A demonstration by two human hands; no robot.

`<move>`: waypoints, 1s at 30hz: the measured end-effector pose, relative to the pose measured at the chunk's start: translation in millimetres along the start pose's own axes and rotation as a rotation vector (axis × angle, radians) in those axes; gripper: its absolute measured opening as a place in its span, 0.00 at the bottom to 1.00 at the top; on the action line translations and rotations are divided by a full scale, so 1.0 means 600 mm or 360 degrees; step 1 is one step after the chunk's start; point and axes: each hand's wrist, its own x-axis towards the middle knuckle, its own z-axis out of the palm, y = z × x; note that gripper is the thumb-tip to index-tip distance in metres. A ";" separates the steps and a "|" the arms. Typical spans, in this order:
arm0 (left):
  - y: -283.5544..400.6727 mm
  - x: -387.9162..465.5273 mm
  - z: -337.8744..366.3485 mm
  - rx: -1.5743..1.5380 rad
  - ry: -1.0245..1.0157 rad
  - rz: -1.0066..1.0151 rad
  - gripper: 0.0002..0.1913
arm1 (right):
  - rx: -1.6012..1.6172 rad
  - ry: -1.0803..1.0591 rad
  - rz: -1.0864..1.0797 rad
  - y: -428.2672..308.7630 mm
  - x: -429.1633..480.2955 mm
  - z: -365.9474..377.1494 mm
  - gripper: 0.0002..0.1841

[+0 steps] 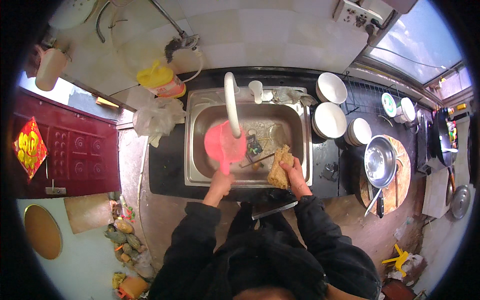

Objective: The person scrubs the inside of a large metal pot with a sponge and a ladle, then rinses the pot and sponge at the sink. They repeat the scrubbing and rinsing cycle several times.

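My left hand (pixel 219 186) grips the handle of a pink plastic dipper (pixel 214 144), whose bowl sits under the white curved faucet (pixel 230 101). In my right hand (pixel 295 175) is a tan loofah sponge (pixel 278 170), held over the front right rim of the stainless steel sink (pixel 190 150). On the basin floor lie a clear plastic bag, a brown stick (pixel 258 160) and some food scraps (pixel 256 166). The faucet spout partly covers the dipper, so I cannot tell whether water is running.
Stacked white bowls (pixel 330 120) stand right of the sink. Beyond them, a metal pan (pixel 379 161) and a knife (pixel 380 204) rest on a round wooden chopping board (pixel 405 187). A yellow-topped plastic jug (pixel 161 78) and a crumpled plastic bag (pixel 158 116) are at the left.
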 end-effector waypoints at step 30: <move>0.025 -0.099 0.026 -0.0717 -0.0386 -0.0081 0.09 | -0.0301 0.0095 -0.0437 -0.062 0.013 0.045 0.29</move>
